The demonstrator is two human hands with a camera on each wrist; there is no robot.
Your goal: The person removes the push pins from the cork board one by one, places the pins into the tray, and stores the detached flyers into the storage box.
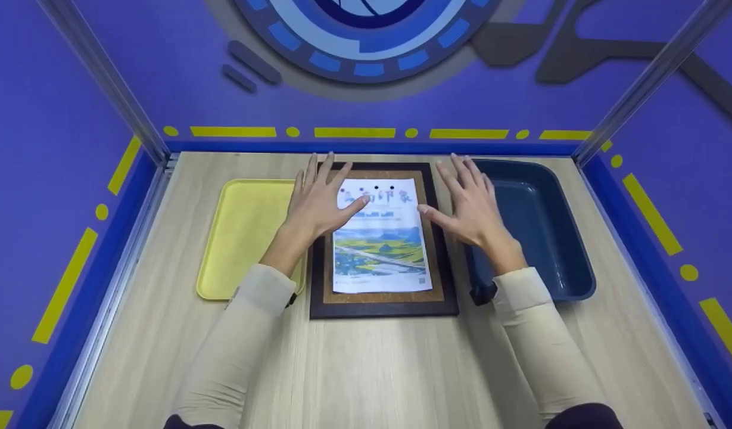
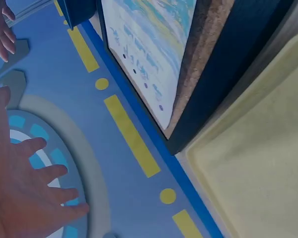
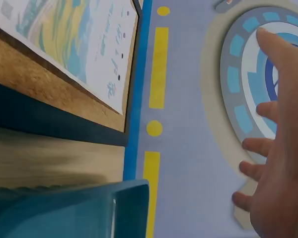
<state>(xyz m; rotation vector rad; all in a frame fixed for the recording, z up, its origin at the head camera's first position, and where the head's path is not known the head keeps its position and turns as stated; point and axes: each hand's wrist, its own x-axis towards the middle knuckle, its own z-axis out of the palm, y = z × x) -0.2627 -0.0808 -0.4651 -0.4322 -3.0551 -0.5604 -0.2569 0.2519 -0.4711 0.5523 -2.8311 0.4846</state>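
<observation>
- The board point(image 1: 383, 310) lies on the counter point(image 1: 366, 369) at the middle of the head view, with the sheet point(image 1: 380, 256) on its cork.
- The left hand point(image 1: 318, 205) and right hand point(image 1: 474, 205) are spread wide, fingers nearly straight, and have hold of nothing; both look raised clear of the board, over its upper left and upper right in the head view.
- Likely trouble: a thumb coming down on the sheet could crease or drag it.
- The sheet's lower edge shows no dots, so a brushing sleeve might lift it there.
- A sideways shove could slide the board into the yellow tray point(image 1: 249, 238), just beside it at frame left, or the blue tray point(image 1: 538, 238) at frame right.
- Count: two hands, one board, one sheet, one yellow tray, one blue tray, four dots point(image 3: 121, 55) along the sheet's top; pins or holes, I cannot tell.
</observation>
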